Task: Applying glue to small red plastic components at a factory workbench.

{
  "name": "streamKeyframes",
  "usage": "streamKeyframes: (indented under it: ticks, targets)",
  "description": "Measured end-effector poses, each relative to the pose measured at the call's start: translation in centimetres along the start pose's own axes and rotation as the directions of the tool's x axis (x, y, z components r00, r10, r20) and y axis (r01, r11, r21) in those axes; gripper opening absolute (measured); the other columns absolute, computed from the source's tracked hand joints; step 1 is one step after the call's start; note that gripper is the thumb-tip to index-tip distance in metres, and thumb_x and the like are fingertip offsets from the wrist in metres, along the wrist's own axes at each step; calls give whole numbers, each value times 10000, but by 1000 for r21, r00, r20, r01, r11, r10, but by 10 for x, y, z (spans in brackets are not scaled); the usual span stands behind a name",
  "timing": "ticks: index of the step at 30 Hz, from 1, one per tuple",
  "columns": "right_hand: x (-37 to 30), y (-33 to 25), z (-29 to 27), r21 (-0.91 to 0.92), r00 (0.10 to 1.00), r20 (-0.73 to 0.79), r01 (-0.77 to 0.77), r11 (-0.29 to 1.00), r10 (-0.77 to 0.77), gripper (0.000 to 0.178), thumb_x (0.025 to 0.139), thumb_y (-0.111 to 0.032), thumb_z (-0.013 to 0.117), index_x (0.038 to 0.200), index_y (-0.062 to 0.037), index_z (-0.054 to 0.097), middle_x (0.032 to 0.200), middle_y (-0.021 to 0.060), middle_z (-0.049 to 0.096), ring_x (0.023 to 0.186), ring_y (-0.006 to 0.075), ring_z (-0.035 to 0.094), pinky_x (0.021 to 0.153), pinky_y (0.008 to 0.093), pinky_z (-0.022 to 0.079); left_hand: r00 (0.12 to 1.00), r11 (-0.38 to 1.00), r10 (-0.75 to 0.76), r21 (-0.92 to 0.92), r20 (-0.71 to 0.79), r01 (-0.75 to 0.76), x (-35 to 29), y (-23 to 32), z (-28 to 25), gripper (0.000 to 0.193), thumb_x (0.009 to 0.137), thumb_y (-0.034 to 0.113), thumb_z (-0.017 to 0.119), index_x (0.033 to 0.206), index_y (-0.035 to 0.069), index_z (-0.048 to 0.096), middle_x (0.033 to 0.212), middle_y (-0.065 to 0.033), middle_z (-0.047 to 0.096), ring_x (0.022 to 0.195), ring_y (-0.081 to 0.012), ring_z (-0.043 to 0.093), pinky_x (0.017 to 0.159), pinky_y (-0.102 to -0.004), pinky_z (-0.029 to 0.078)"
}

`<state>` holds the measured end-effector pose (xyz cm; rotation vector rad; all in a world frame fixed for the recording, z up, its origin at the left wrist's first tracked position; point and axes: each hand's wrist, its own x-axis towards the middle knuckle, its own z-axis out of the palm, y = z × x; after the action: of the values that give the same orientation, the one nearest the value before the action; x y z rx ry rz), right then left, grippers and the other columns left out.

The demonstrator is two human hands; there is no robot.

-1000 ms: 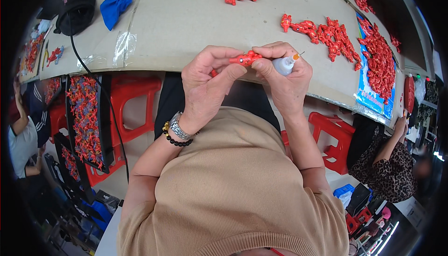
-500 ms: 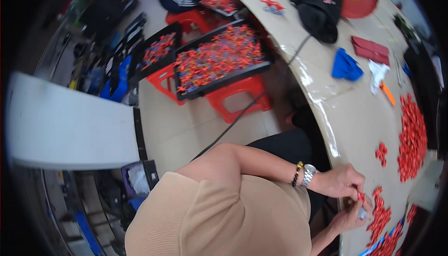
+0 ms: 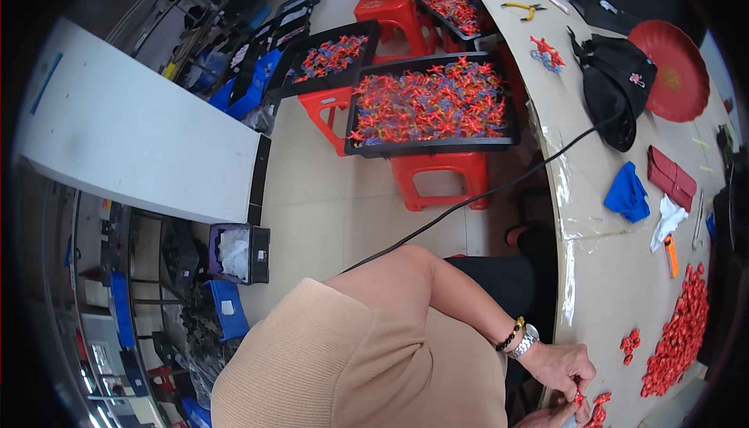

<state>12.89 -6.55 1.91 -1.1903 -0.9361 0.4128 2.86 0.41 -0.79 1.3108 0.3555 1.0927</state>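
Observation:
My left hand (image 3: 560,367), wearing a silver watch and a beaded bracelet, is closed at the table edge with thumb and fingers pinched on a small red piece (image 3: 579,398). Just below it my right hand (image 3: 550,415) is cut off by the lower edge of the view. Its fingertips meet the same red piece, and a pale greyish thing (image 3: 570,422) shows at its fingers, too little of it to name. Close beside the hands lie a few loose red pieces (image 3: 599,411). A small red cluster (image 3: 630,344) and a large heap of red pieces (image 3: 677,333) lie farther off.
Black trays (image 3: 431,147) of red and bluish figures rest on red stools (image 3: 439,164) left of the table (image 3: 597,280). A black cable (image 3: 468,202) runs across to a black bag (image 3: 605,88). Blue cloth (image 3: 627,194), red wallet (image 3: 671,177), orange cutter (image 3: 671,258) and pliers (image 3: 524,10) lie on the table.
The view has swung leftward and up, so the hands and red pieces now sit lower in the picture. The right hand is now mostly cut off. Both hands stay together at the red piece.

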Motion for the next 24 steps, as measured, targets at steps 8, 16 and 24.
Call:
streamKeyframes:
  ticks: [8,16,24]
  targets:
    - [-4,1,-1,-29,999,-34,-34,999,33,96,762,7,694,715,41,618,722,105,629,604,188,580,530,294,492,1000,1000,-19,-22,2,19,-1,0,-2,148,703,58,723,729,-49,623,669,-127,664,598,-174,657,526,-266,506]
    - [3,1,-7,32,994,16,-104,994,104,75,743,47,667,782,74,609,739,144,638,614,213,585,536,288,481,998,998,34,44,45,-36,2,0,-4,159,712,45,711,754,-52,592,661,-116,662,588,-168,663,518,-266,509]
    - [12,31,-46,72,966,-11,-256,964,258,134,855,-21,611,954,59,569,896,141,607,752,217,598,633,282,493,978,974,-199,-96,68,204,4,19,-4,374,762,65,716,1062,-15,508,673,-36,623,581,-61,555,490,-190,392]
